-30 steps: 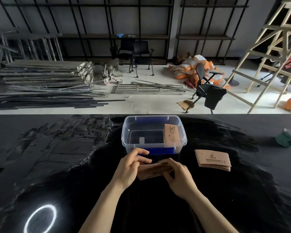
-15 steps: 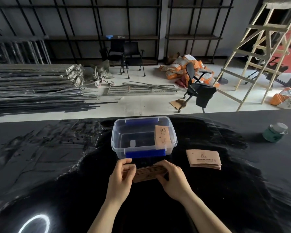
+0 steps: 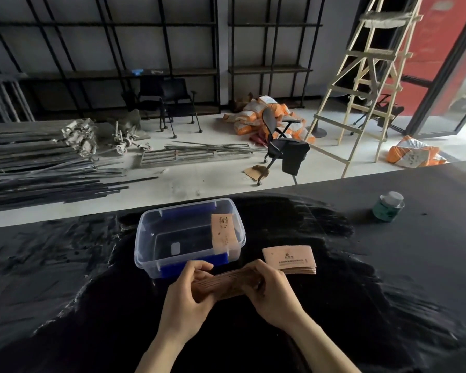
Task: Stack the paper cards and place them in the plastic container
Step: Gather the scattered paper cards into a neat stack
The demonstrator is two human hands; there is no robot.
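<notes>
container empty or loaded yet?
Partly loaded: the container has no lid and holds one batch of cards against its right wall; the rest is bare.

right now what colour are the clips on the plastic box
Blue, on the clear plastic box; the near clip shows best in the head view.

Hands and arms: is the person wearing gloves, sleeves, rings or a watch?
No. The left hand and the right hand are both bare, with no gloves and no rings that can be seen. Both forearms are bare too, right down to the bottom edge of the picture, so no sleeve shows. There is no watch or bracelet on either wrist.
</notes>
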